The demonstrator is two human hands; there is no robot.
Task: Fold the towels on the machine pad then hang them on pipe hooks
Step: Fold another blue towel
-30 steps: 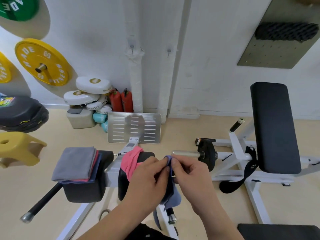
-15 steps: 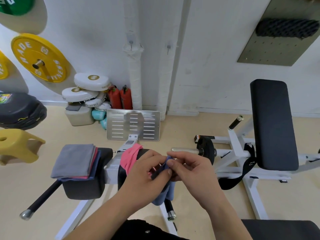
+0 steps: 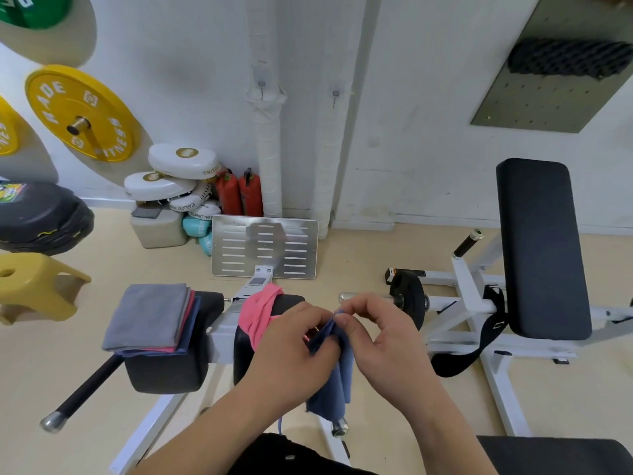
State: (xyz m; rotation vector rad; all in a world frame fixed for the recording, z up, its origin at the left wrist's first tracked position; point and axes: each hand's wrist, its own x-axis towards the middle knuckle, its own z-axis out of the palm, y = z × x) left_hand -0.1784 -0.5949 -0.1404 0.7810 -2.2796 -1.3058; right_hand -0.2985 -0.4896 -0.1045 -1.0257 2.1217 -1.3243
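Head view: your left hand (image 3: 294,347) and right hand (image 3: 387,341) both pinch the blue towel's (image 3: 334,382) top edge, fingertips closed on it, probably lining up corners to fold. It hangs below your grip, just before the machine pad (image 3: 241,354) bearing a pink towel (image 3: 258,313).
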